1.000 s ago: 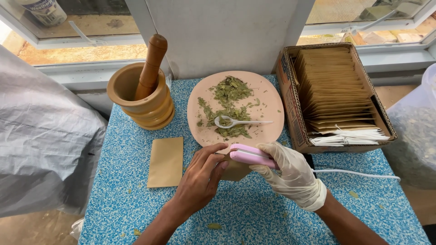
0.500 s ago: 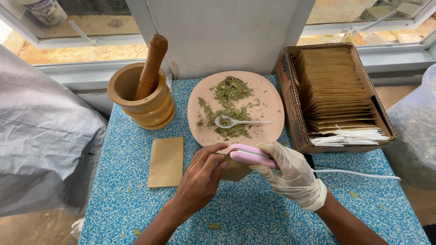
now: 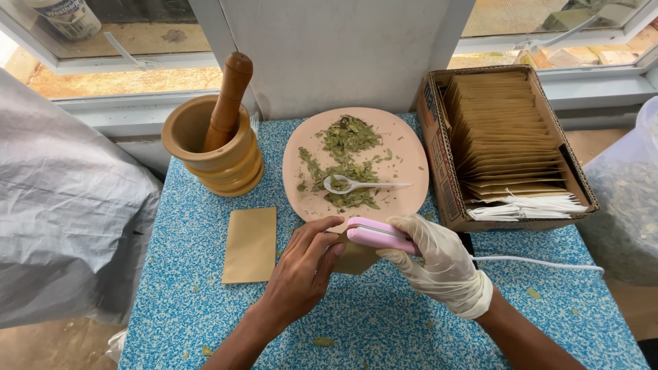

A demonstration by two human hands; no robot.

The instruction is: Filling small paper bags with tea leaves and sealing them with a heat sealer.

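Two hands meet at the near rim of one round pink plate (image 3: pixel 404 147) of dried green leaves: the bare left hand (image 3: pixel 301 267) pinches one small brown paper pouch (image 3: pixel 356 257), while the white-gloved right hand (image 3: pixel 442 264) is wrapped around one pink corded hand sealer (image 3: pixel 373 234) clamped across the pouch's top. One flat brown paper envelope (image 3: pixel 251 244) lies just left on the blue speckled tabletop (image 3: pixel 384 322); one white plastic spoon (image 3: pixel 360 184) rests on the plate. One wooden mortar (image 3: pixel 212 154) with one wooden pestle (image 3: pixel 227 99) stands back left, one cardboard box (image 3: pixel 439 157) of many pouches crowds the right edge, and bare room lies toward the table's near edge.

Wooden mortar (image 3: pixel 212 147), herb plate (image 3: pixel 404 147), envelope box (image 3: pixel 439 130).
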